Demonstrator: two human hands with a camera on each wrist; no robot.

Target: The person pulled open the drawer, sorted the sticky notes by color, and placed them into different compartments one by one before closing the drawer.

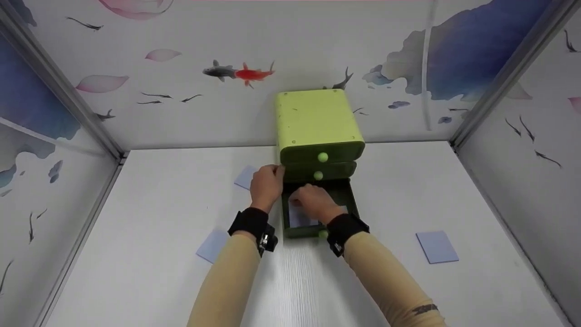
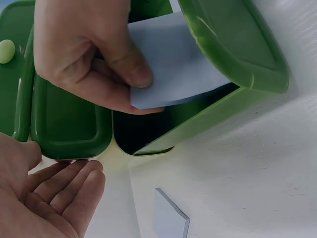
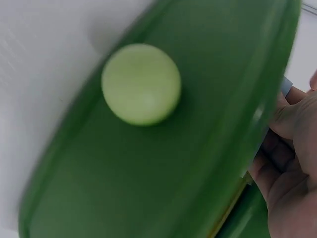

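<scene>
A small green drawer cabinet point(image 1: 317, 116) stands against the back wall, its bottom drawer point(image 1: 354, 202) pulled well out and its middle drawer point(image 1: 338, 170) sticking out slightly. My right hand point(image 1: 313, 200) reaches into the bottom drawer and pinches a thin pale blue square point(image 2: 171, 62) between thumb and fingers. The square is tilted within the drawer walls. At the cabinet's left side is my left hand point(image 2: 59, 193), its loosely bent fingers touching the middle drawer's edge. In the right wrist view, the drawer's round light green knob point(image 3: 141, 84) fills much of the foreground.
Two more blue squares lie left of the cabinet, one square point(image 1: 245, 177) near my left hand and one square point(image 1: 212, 245) beside my left forearm. Another square point(image 1: 437, 247) lies to the right. Printed walls point(image 1: 181, 122) enclose the white table point(image 1: 159, 195).
</scene>
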